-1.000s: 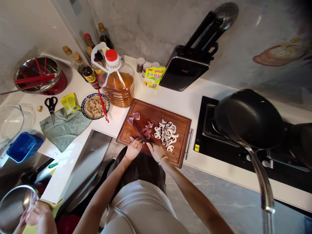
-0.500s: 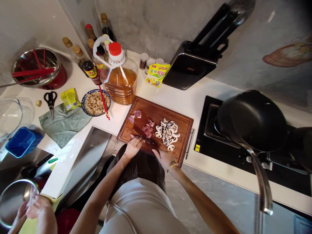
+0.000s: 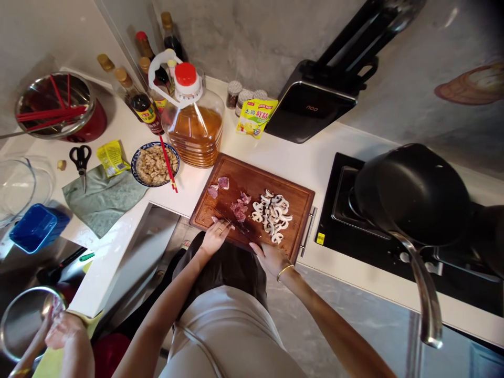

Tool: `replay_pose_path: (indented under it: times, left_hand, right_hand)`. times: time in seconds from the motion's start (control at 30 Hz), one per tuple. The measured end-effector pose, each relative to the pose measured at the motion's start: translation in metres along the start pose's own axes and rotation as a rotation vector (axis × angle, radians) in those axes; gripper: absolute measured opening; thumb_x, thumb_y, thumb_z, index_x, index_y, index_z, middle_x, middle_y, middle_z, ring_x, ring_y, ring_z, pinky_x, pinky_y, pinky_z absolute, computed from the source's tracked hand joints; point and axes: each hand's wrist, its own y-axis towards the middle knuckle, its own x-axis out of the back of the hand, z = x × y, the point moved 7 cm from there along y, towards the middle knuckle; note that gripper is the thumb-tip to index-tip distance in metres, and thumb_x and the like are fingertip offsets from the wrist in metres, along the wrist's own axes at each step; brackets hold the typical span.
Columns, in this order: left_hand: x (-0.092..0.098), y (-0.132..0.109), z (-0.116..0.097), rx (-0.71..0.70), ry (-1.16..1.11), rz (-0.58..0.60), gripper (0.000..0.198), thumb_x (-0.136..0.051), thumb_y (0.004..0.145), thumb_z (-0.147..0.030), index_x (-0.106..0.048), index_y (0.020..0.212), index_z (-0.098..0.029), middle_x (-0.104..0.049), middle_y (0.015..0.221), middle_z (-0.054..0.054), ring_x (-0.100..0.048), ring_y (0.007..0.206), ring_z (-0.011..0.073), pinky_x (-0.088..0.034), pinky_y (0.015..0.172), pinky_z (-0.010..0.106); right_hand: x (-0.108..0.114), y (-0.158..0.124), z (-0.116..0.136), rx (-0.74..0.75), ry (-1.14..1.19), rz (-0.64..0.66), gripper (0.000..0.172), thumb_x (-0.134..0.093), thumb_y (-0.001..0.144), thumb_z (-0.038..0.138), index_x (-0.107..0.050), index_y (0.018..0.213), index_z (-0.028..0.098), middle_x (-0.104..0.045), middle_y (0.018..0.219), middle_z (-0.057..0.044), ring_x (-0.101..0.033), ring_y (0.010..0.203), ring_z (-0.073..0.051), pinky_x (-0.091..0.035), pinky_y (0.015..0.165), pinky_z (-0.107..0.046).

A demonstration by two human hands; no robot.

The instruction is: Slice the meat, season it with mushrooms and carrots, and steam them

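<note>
A wooden cutting board (image 3: 293,197) lies on the white counter in front of me. On it are pieces of raw meat (image 3: 238,208), two more meat scraps (image 3: 219,185) at the far left, and a pile of sliced mushrooms (image 3: 274,214). My left hand (image 3: 216,235) presses down on meat at the board's near edge. My right hand (image 3: 271,258) grips the handle of a knife (image 3: 233,222) whose dark blade lies across the board next to my left fingers.
A big oil jug (image 3: 193,124), sauce bottles (image 3: 138,102), a bowl of food with red chopsticks (image 3: 154,165), scissors (image 3: 81,159) and a green cloth (image 3: 100,198) stand left. A black wok (image 3: 411,191) sits on the stove right. Another person's hands (image 3: 59,328) hold a metal bowl at bottom left.
My right hand has drawn back toward me and to the right, pulling the knife through the meat. My left hand stays in place on the meat.
</note>
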Motion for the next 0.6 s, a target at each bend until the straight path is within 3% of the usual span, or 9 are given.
replay_pose_path:
  times: [0.17,0.33,0.6]
  left_hand:
    - [-0.002,0.001,0.000,0.017,0.008,-0.010,0.027,-0.043,0.091,-0.010,-0.064,0.108,-0.015,-0.068,0.107,0.012,-0.062,0.104,0.0221,-0.051,0.091,0.036]
    - [-0.002,0.003,-0.001,0.031,0.030,-0.017,0.022,-0.045,0.090,-0.008,-0.066,0.093,-0.014,-0.069,0.087,0.011,-0.064,0.088,0.0217,-0.054,0.079,0.034]
    - [-0.004,0.007,-0.002,0.049,-0.003,-0.029,0.021,-0.047,0.090,-0.010,-0.066,0.098,-0.013,-0.069,0.099,0.012,-0.062,0.104,0.0229,-0.053,0.087,0.035]
  right_hand:
    - [0.003,-0.003,0.007,0.019,-0.036,-0.025,0.049,-0.030,0.097,0.051,-0.066,0.106,0.019,-0.072,0.099,-0.011,-0.066,0.099,-0.023,-0.047,0.086,-0.030]
    - [0.003,-0.009,0.008,-0.056,-0.179,0.017,0.049,-0.031,0.096,0.052,-0.066,0.103,0.018,-0.071,0.099,-0.014,-0.067,0.096,-0.026,-0.048,0.084,-0.035]
    - [-0.005,-0.013,-0.010,-0.043,-0.149,0.010,0.052,-0.029,0.097,0.052,-0.066,0.102,0.016,-0.071,0.093,-0.014,-0.069,0.089,-0.026,-0.049,0.078,-0.033]
